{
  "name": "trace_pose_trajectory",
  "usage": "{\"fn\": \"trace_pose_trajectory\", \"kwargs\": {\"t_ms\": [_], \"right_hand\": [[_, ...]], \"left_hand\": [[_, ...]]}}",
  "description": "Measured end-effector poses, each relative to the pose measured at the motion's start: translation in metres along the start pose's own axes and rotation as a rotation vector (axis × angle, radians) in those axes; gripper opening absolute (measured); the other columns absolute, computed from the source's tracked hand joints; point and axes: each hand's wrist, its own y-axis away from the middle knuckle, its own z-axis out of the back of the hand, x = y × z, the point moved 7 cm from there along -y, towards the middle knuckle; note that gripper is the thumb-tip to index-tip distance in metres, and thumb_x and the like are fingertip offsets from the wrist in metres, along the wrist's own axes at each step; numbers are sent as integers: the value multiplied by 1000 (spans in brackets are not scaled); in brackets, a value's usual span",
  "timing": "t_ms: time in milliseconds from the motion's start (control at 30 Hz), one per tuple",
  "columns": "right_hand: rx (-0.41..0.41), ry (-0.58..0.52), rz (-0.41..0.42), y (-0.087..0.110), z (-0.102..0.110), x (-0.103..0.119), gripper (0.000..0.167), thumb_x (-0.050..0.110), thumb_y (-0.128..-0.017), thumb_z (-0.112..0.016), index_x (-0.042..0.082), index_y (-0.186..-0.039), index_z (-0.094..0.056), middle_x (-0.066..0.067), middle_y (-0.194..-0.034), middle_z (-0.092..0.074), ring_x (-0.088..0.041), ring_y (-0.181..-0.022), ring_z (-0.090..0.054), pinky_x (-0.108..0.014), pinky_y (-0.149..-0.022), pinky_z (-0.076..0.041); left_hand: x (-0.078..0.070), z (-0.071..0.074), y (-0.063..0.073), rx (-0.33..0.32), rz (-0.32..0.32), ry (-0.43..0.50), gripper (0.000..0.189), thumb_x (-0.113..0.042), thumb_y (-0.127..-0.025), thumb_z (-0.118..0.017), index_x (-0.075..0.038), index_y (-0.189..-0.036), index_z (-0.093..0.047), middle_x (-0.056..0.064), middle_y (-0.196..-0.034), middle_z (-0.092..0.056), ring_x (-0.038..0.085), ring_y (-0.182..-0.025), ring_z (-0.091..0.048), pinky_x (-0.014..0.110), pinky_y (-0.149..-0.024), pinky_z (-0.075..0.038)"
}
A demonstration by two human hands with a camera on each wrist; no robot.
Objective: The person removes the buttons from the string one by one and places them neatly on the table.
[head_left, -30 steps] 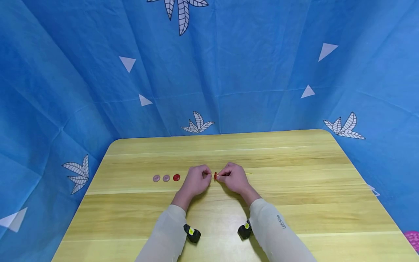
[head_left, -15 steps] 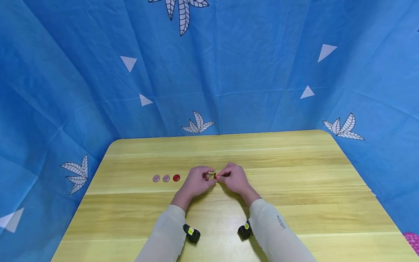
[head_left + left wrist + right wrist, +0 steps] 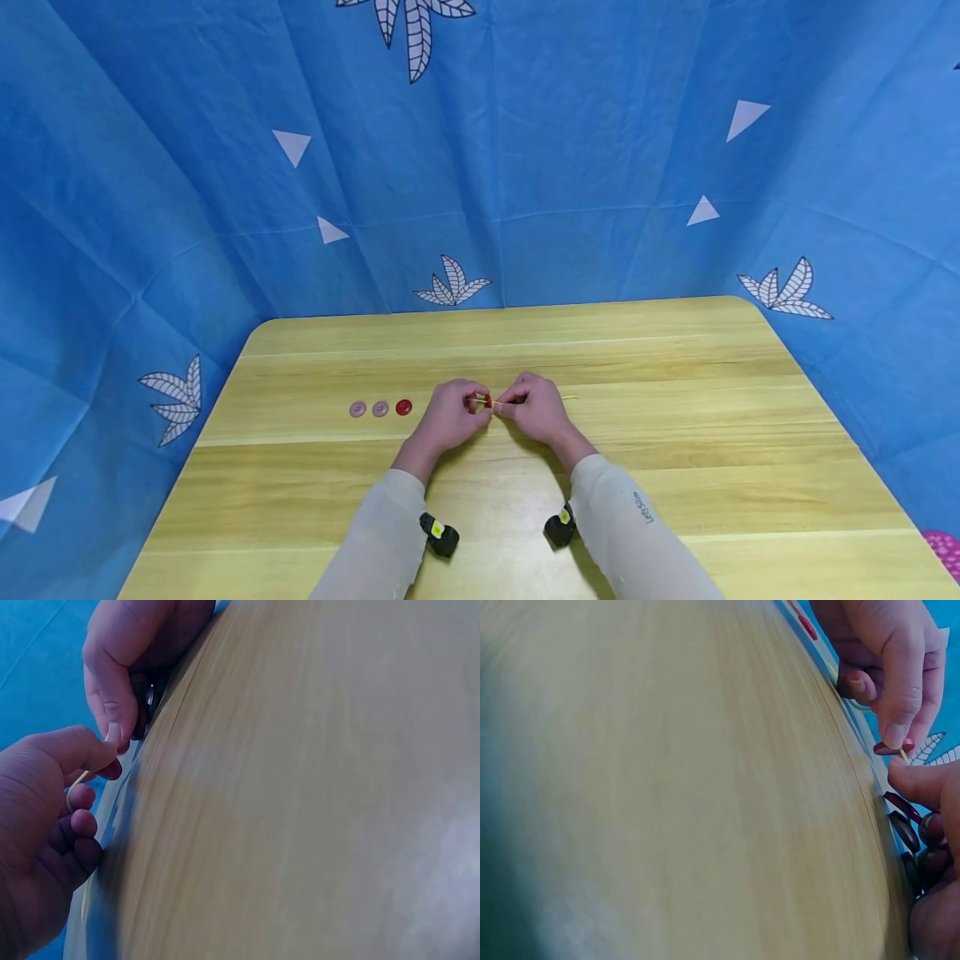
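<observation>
My left hand (image 3: 453, 412) pinches a red button (image 3: 488, 401) on edge between thumb and index finger. A thin yellow string (image 3: 904, 756) runs through the button, and its free end curls into the left palm. Just to the right, my right hand (image 3: 536, 407) pinches the string close behind the button; the fingertips of both hands nearly meet. Under the right hand in the right wrist view are a dark red button (image 3: 902, 806) and dark buttons (image 3: 905, 831), in a row and partly hidden by the fingers.
On the wooden table (image 3: 600, 358), left of the hands, lie a red button (image 3: 404, 407) and two pale purple buttons (image 3: 381, 408) in a row. The string's yellow tail (image 3: 570, 397) shows beyond the right hand. A blue patterned curtain (image 3: 570, 150) hangs behind the table.
My left hand has let go of the string's end, opened its fingers and taken hold of the red button. The button has shifted slightly left, and my right fingers now pinch the string behind it.
</observation>
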Motion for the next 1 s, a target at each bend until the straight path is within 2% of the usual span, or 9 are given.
{"fn": "trace_pose_trajectory", "kwargs": {"t_ms": [167,333,667,1000], "right_hand": [[12,14,-12,-1,-1,-1,12,7,-79,-84,16,-74,-80,3,-72,-57,-17,-68,-53,-34,-63,-44],[22,28,-16,-1,-1,-1,7,8,-80,-84,13,-76,-80,2,-73,-56,-17,-68,-52,-34,-63,-43],[13,15,-16,0,-2,-1,11,8,-80,-84,15,-73,-79,3,-73,-57,-17,-68,-53,-34,-63,-44],[15,20,-14,0,-2,-1,8,8,-80,-84,13,-75,-80,3,-73,-57,-17,-68,-53,-34,-63,-44]], "left_hand": [[4,3,1,3,30,-13,24,-11,-84,-79,-6,-107,-73,-1,-75,-57,14,-68,-52,31,-66,-47],[6,5,3,-2,33,-19,25,-10,-84,-79,-5,-107,-72,0,-75,-57,14,-68,-52,31,-66,-48],[10,12,7,-22,60,-17,23,-10,-84,-78,-6,-105,-72,0,-77,-57,14,-69,-52,32,-67,-48],[16,24,11,-69,98,19,23,-9,-83,-79,-5,-105,-72,1,-77,-57,17,-71,-53,34,-69,-48]]}}
